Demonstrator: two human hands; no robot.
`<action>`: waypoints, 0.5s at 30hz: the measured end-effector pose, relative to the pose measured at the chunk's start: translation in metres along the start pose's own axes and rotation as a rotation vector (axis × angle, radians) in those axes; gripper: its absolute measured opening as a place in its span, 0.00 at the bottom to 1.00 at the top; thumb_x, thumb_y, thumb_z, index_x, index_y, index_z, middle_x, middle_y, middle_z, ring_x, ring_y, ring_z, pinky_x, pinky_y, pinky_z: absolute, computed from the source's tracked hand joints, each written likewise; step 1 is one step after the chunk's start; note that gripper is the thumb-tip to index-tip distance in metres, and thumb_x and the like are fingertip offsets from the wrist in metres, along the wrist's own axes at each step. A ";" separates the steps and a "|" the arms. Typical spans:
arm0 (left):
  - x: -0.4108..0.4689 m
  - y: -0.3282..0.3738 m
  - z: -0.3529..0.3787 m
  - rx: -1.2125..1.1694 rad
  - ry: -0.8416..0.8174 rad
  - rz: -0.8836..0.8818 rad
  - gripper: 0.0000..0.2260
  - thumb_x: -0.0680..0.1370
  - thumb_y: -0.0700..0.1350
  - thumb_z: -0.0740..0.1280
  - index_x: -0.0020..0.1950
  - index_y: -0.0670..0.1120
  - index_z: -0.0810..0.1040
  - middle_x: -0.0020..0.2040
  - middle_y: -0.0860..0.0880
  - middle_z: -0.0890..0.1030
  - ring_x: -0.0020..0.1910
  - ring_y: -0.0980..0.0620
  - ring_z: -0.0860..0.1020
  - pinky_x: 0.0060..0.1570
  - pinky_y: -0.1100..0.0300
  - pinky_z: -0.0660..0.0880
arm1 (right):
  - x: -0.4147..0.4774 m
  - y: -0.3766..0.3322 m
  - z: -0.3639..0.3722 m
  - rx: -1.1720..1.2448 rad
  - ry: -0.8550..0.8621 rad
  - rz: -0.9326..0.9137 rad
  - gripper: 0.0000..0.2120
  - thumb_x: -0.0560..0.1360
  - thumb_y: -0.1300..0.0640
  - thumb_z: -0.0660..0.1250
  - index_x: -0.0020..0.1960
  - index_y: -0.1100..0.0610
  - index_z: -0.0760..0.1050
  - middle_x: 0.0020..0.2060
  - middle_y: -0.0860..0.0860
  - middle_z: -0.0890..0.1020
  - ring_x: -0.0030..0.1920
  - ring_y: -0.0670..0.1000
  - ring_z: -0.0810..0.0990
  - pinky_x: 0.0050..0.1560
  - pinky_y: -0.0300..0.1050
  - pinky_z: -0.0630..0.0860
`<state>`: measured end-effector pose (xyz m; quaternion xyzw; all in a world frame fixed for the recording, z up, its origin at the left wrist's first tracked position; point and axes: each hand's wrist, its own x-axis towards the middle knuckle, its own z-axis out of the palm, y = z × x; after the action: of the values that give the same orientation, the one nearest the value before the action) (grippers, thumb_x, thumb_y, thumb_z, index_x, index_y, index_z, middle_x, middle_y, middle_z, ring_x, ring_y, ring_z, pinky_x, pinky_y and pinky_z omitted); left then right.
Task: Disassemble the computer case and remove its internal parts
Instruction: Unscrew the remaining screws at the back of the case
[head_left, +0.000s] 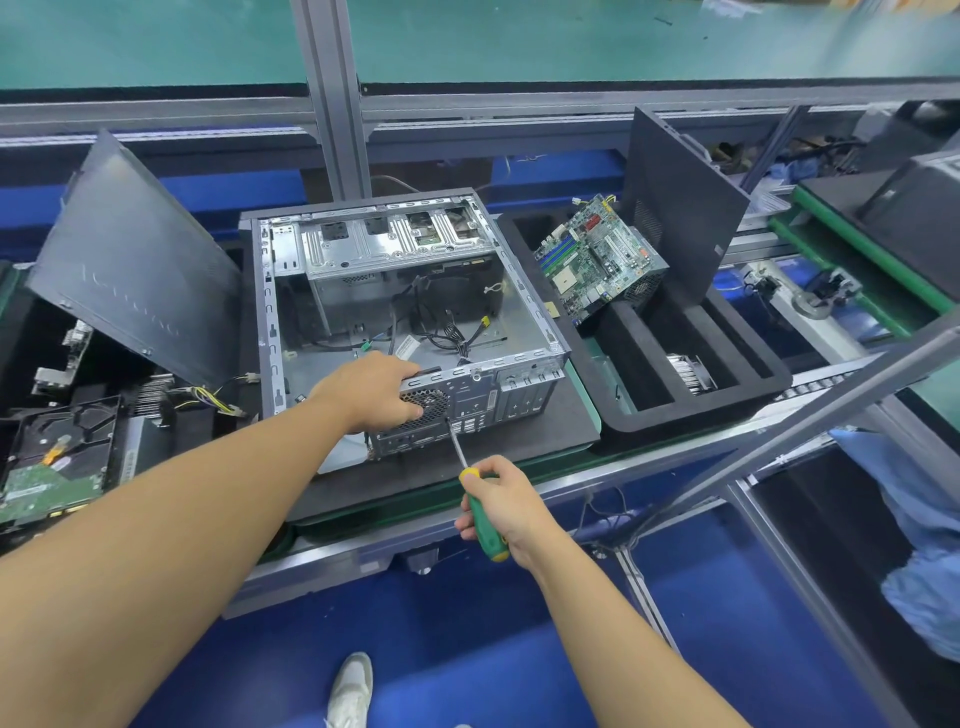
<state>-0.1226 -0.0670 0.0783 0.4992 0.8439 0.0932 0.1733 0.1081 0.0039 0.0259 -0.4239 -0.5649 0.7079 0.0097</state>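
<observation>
While our left grip (371, 392) clamps the near rim of the computer case (524, 389), fingers curled over the edge into the interior and thumb laid outside by the round fan grille (428, 408), our right grip (506, 506) is wrapped around the green-and-yellow handle of a screwdriver (487, 538). Its shaft slants up and away from us, and the tip meets the rear panel just beside the grille's lower right corner; whether it sits in a screw head we cannot tell. We note the case lying on its side on a black mat (519, 441) on the tabletop (337, 551), open face up, rear panel toward us. Inside it, loose black cables (447, 332) sprawl across the floor, and a silver drive cage (389, 244) runs along the far wall. To the right, touching the mat, sits a black foam tray (675, 415); a green motherboard (592, 260) rests tilted in its far compartment, a finned heatsink (688, 371) lies in a near slot, and a dark side panel (680, 208) stands upright at its far right. To the left a second dark panel (135, 260) leans at an angle, with a hard drive (62, 441) and a green circuit board (47, 488) below it. Between our forearms, one pale shoe (353, 686) shows on the blue floor.
</observation>
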 end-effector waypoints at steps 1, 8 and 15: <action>0.000 0.000 0.000 0.002 0.000 0.002 0.15 0.75 0.56 0.70 0.59 0.52 0.77 0.36 0.57 0.74 0.37 0.52 0.75 0.39 0.55 0.71 | 0.000 0.000 0.000 -0.020 0.008 -0.005 0.04 0.82 0.57 0.63 0.52 0.58 0.71 0.38 0.57 0.78 0.31 0.54 0.79 0.35 0.48 0.80; 0.001 -0.001 0.001 0.003 0.002 0.028 0.13 0.76 0.55 0.70 0.57 0.51 0.77 0.34 0.58 0.73 0.34 0.59 0.71 0.33 0.57 0.65 | -0.002 -0.010 0.005 0.014 -0.011 0.123 0.11 0.83 0.56 0.59 0.59 0.61 0.74 0.40 0.55 0.83 0.32 0.51 0.76 0.34 0.45 0.77; 0.002 -0.001 0.000 0.016 -0.038 0.033 0.26 0.78 0.56 0.69 0.73 0.48 0.70 0.35 0.58 0.69 0.41 0.48 0.72 0.42 0.55 0.68 | 0.000 -0.006 0.000 -0.081 -0.027 0.077 0.09 0.83 0.59 0.58 0.58 0.60 0.75 0.41 0.54 0.84 0.34 0.51 0.78 0.40 0.47 0.79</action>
<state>-0.1239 -0.0659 0.0778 0.5160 0.8328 0.0799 0.1840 0.1056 0.0063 0.0308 -0.4357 -0.5767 0.6897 -0.0422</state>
